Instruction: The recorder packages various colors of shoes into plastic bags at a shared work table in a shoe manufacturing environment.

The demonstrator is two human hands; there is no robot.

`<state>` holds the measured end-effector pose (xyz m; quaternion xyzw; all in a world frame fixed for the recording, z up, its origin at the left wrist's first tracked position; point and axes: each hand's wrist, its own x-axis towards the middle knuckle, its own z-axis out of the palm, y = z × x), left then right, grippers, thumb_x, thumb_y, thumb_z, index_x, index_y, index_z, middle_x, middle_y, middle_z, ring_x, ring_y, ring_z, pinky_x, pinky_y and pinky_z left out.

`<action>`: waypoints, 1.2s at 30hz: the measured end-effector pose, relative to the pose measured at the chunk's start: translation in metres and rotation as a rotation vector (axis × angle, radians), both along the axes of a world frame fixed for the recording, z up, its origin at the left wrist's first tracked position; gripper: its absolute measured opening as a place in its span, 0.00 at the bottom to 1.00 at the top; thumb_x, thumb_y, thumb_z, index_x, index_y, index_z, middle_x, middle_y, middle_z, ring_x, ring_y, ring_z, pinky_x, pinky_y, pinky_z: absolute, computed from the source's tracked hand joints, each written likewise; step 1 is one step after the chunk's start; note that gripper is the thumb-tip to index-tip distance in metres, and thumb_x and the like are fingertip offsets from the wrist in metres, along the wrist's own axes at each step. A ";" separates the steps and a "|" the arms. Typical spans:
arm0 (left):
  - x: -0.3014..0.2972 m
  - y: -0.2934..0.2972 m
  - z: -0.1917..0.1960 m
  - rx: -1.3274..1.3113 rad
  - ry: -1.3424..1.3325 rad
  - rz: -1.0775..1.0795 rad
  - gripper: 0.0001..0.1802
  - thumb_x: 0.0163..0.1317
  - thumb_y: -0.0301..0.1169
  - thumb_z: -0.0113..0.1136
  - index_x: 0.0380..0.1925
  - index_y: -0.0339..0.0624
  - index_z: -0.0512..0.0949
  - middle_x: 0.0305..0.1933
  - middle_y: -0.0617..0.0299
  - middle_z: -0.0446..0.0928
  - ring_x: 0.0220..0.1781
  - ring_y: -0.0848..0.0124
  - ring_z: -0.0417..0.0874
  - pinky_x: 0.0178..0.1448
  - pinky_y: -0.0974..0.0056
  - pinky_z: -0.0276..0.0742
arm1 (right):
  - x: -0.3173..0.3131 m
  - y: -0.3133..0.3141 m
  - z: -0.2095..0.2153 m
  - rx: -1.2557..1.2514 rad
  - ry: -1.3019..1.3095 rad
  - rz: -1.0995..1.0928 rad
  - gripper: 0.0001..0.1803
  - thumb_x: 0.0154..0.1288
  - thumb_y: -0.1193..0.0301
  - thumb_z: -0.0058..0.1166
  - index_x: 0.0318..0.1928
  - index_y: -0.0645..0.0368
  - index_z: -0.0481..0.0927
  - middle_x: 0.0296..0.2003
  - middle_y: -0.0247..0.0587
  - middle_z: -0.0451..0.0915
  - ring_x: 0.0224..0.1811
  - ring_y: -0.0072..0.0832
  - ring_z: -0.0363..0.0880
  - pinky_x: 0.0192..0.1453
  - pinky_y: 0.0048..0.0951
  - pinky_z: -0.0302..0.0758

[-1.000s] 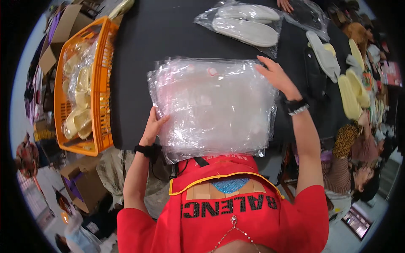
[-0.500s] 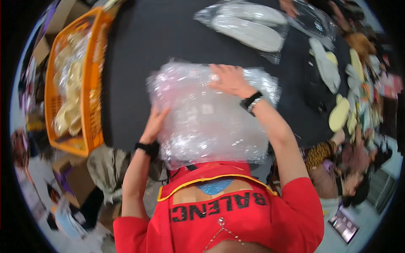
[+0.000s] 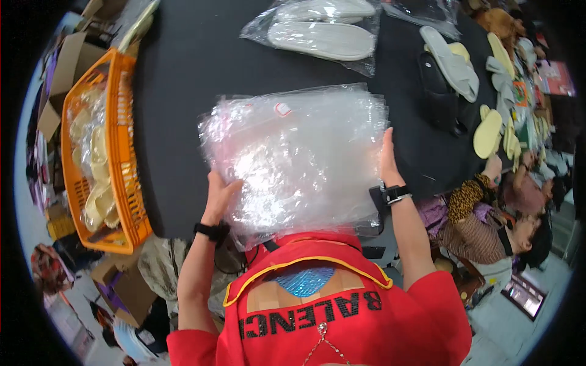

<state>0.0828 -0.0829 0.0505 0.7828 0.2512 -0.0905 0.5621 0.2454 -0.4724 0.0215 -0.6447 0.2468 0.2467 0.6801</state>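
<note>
A thick stack of clear plastic bags (image 3: 305, 146) lies at the near edge of the black table, in front of my red apron. At its left edge, my left hand (image 3: 220, 195) grips it with the thumb on top; the other fingers are mostly hidden by the plastic. My right hand (image 3: 389, 161) holds the opposite edge, its fingers close against the bags. The sheets are loosely lined up, with uneven corners and glare on top.
An orange basket (image 3: 128, 165) of cream slippers stands at the left. Bagged white slippers (image 3: 323, 39) lie at the far side. Loose grey slippers (image 3: 452, 64), black slippers (image 3: 438, 91) and yellow slippers (image 3: 488, 134) are at the right, where a co-worker's hand (image 3: 492, 168) shows.
My right hand has moved off the top of the stack to its right edge. My left hand stays at the left edge. The top bags lie differently, and the whole view has shifted a little.
</note>
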 end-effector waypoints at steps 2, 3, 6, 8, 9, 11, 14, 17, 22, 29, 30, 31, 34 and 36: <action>-0.008 0.004 -0.009 -0.088 -0.027 0.082 0.38 0.44 0.24 0.60 0.56 0.28 0.54 0.48 0.50 0.66 0.43 0.67 0.70 0.47 0.65 0.70 | -0.001 0.012 0.020 0.146 0.096 0.044 0.38 0.63 0.40 0.27 0.55 0.62 0.66 0.47 0.41 0.70 0.47 0.27 0.68 0.49 0.26 0.68; -0.016 0.007 -0.011 -0.092 -0.075 0.095 0.43 0.44 0.23 0.59 0.60 0.29 0.48 0.50 0.50 0.64 0.44 0.67 0.70 0.47 0.65 0.70 | 0.000 0.006 0.028 0.243 0.156 0.117 0.37 0.64 0.43 0.31 0.59 0.62 0.59 0.51 0.43 0.67 0.51 0.28 0.67 0.51 0.27 0.68; -0.028 0.004 0.008 -0.116 0.058 0.202 0.52 0.45 0.22 0.56 0.64 0.35 0.31 0.57 0.49 0.57 0.48 0.67 0.67 0.50 0.66 0.69 | -0.011 0.010 0.042 -0.054 -0.183 0.172 0.37 0.63 0.47 0.39 0.62 0.62 0.51 0.52 0.43 0.66 0.52 0.30 0.67 0.52 0.29 0.69; -0.041 -0.006 -0.005 -0.104 -0.006 0.163 0.51 0.46 0.21 0.54 0.64 0.36 0.31 0.62 0.46 0.52 0.56 0.64 0.63 0.57 0.63 0.63 | -0.019 0.003 0.026 -0.084 -0.110 0.238 0.39 0.60 0.55 0.49 0.63 0.61 0.47 0.52 0.44 0.66 0.51 0.32 0.69 0.52 0.31 0.70; -0.050 -0.007 -0.021 -0.059 -0.081 0.087 0.51 0.46 0.21 0.53 0.64 0.36 0.31 0.64 0.45 0.51 0.58 0.63 0.62 0.58 0.62 0.61 | -0.023 0.006 0.017 -0.076 -0.111 0.263 0.39 0.60 0.55 0.49 0.63 0.61 0.47 0.52 0.44 0.66 0.51 0.32 0.69 0.52 0.31 0.70; -0.037 -0.005 0.000 -0.031 0.028 -0.063 0.49 0.47 0.25 0.50 0.64 0.37 0.30 0.66 0.45 0.48 0.63 0.63 0.58 0.63 0.62 0.54 | -0.032 0.000 0.002 -0.354 -0.404 0.337 0.41 0.57 0.59 0.55 0.63 0.60 0.48 0.53 0.45 0.66 0.49 0.33 0.70 0.50 0.33 0.71; -0.037 0.038 -0.027 -0.864 0.144 0.313 0.43 0.56 0.37 0.46 0.64 0.38 0.35 0.65 0.51 0.50 0.65 0.64 0.55 0.66 0.63 0.52 | -0.025 0.010 0.008 -0.149 -0.073 0.325 0.39 0.53 0.63 0.58 0.61 0.60 0.53 0.54 0.47 0.64 0.54 0.34 0.66 0.54 0.33 0.67; -0.001 -0.004 0.000 -0.356 -0.139 0.067 0.40 0.57 0.31 0.53 0.64 0.38 0.40 0.60 0.53 0.60 0.60 0.65 0.63 0.60 0.62 0.62 | -0.034 0.013 0.006 -0.497 -0.318 0.411 0.35 0.49 0.66 0.60 0.57 0.63 0.62 0.54 0.49 0.63 0.54 0.37 0.65 0.56 0.35 0.64; -0.005 0.002 0.019 -0.567 0.017 0.180 0.39 0.50 0.20 0.53 0.62 0.37 0.48 0.62 0.51 0.56 0.64 0.64 0.56 0.67 0.62 0.51 | -0.054 0.039 0.038 -0.436 -0.461 0.336 0.42 0.40 0.70 0.65 0.57 0.68 0.58 0.51 0.54 0.66 0.53 0.42 0.65 0.57 0.39 0.63; -0.040 0.071 0.078 0.157 -0.244 0.126 0.30 0.58 0.37 0.53 0.58 0.34 0.60 0.52 0.51 0.67 0.47 0.66 0.74 0.51 0.65 0.69 | -0.091 0.048 0.079 -1.079 -0.730 0.799 0.57 0.40 0.52 0.64 0.66 0.54 0.44 0.66 0.55 0.38 0.68 0.50 0.36 0.63 0.59 0.40; -0.056 0.096 0.103 0.197 -0.307 0.183 0.26 0.59 0.37 0.52 0.55 0.36 0.64 0.48 0.55 0.69 0.46 0.68 0.74 0.50 0.68 0.70 | -0.106 0.056 0.083 -1.105 -0.652 0.982 0.55 0.42 0.49 0.61 0.66 0.51 0.45 0.66 0.54 0.38 0.69 0.50 0.34 0.61 0.65 0.39; -0.072 0.122 0.124 0.229 -0.370 0.231 0.22 0.60 0.36 0.52 0.53 0.38 0.67 0.43 0.60 0.72 0.45 0.70 0.73 0.49 0.70 0.70 | -0.124 0.070 0.085 -1.084 -0.649 1.096 0.53 0.44 0.46 0.58 0.66 0.50 0.46 0.66 0.53 0.37 0.69 0.50 0.32 0.59 0.68 0.37; -0.127 0.189 0.195 0.119 -0.218 0.463 0.22 0.59 0.35 0.53 0.53 0.39 0.67 0.40 0.65 0.72 0.42 0.77 0.74 0.46 0.71 0.70 | -0.154 0.112 0.079 -1.080 -0.599 1.234 0.50 0.47 0.43 0.53 0.66 0.48 0.47 0.67 0.50 0.36 0.69 0.51 0.28 0.56 0.73 0.36; -0.156 0.223 0.226 0.090 -0.221 0.651 0.22 0.59 0.37 0.53 0.53 0.41 0.67 0.39 0.67 0.72 0.40 0.79 0.73 0.43 0.72 0.70 | -0.158 0.145 0.073 -1.084 -0.548 1.262 0.49 0.48 0.42 0.51 0.66 0.48 0.47 0.67 0.50 0.35 0.69 0.51 0.27 0.56 0.74 0.37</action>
